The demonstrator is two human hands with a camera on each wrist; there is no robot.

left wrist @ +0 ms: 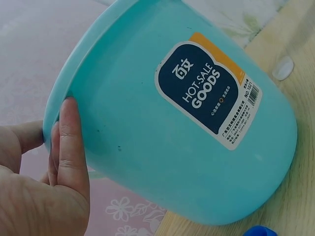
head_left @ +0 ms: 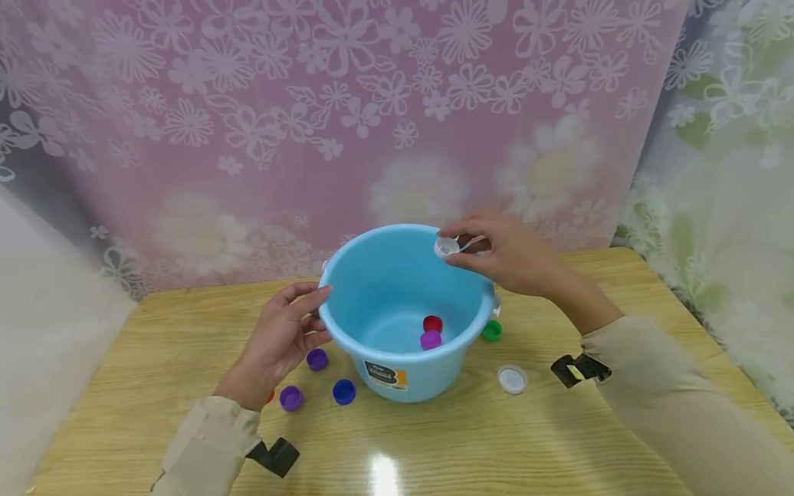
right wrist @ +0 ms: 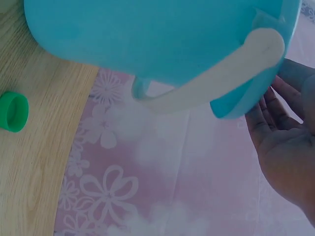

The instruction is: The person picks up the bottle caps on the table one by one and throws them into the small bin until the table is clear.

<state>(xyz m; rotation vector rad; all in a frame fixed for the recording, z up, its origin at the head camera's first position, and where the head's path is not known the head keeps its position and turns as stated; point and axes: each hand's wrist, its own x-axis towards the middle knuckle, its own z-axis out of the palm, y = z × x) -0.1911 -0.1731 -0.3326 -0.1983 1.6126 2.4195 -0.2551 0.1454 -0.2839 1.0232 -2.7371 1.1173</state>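
A light blue bucket (head_left: 413,374) stands on the table, tilted slightly toward me in the head view, with a dark label (left wrist: 197,88) on its side. My left hand (head_left: 275,341) grips its rim at the left, thumb over the edge and fingers against the outer wall. Above the bucket's right rim, my right hand (head_left: 508,252) pinches a white bottle cap (head_left: 446,247) between thumb and fingers. Inside the bucket lie a red cap (head_left: 433,323) and a magenta cap (head_left: 431,340). The right wrist view hides the white cap behind the bucket and its white handle (right wrist: 216,76).
On the wooden table (head_left: 316,469) lie a blue cap (head_left: 344,391), two purple caps (head_left: 291,397), a green cap (head_left: 491,330) and another white cap (head_left: 513,379). Part of an orange-red cap (head_left: 270,396) shows beside the left wrist. A flowered curtain (head_left: 361,127) hangs behind.
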